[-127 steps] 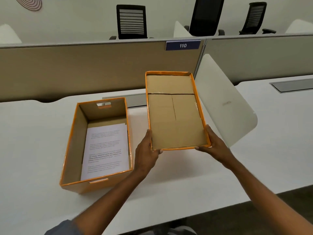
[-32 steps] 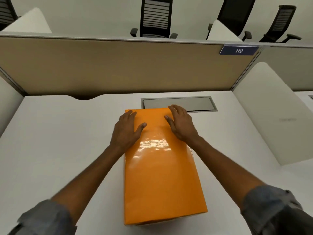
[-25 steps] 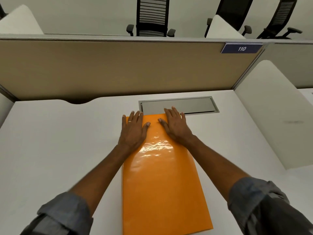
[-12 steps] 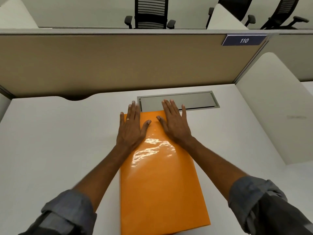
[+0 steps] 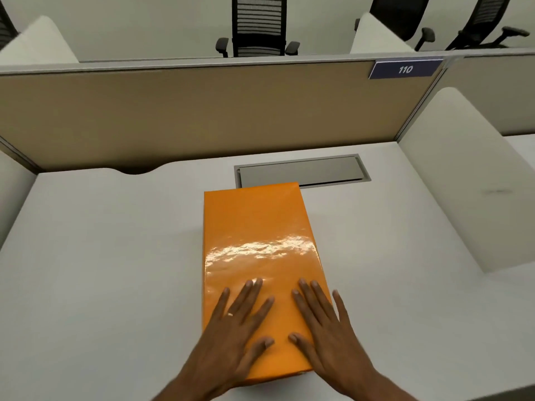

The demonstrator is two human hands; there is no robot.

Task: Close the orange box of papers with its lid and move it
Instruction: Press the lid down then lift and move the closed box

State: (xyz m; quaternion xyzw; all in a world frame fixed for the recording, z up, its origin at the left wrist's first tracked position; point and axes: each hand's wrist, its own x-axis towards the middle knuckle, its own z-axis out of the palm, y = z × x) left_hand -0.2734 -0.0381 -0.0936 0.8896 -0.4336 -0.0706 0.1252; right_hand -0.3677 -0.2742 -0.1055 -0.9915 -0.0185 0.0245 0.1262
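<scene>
Orange and glossy, the lid (image 5: 254, 241) sat fully on the box in the middle of the white desk (image 5: 101, 256), its far end overlapping the grey cable hatch (image 5: 301, 170). Left hand (image 5: 231, 334) and right hand (image 5: 327, 337) lay flat, fingers spread, side by side on its near end, gripping nothing.

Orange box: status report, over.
Left hand and right hand flat, open, on lid. Orange box closed, far end at the desk's cable hatch. Desk otherwise bare.

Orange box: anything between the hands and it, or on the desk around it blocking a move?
No. Left hand and right hand lie flat on the orange box. The desk around it shows nothing standing; only a flush metal hatch behind.
</scene>
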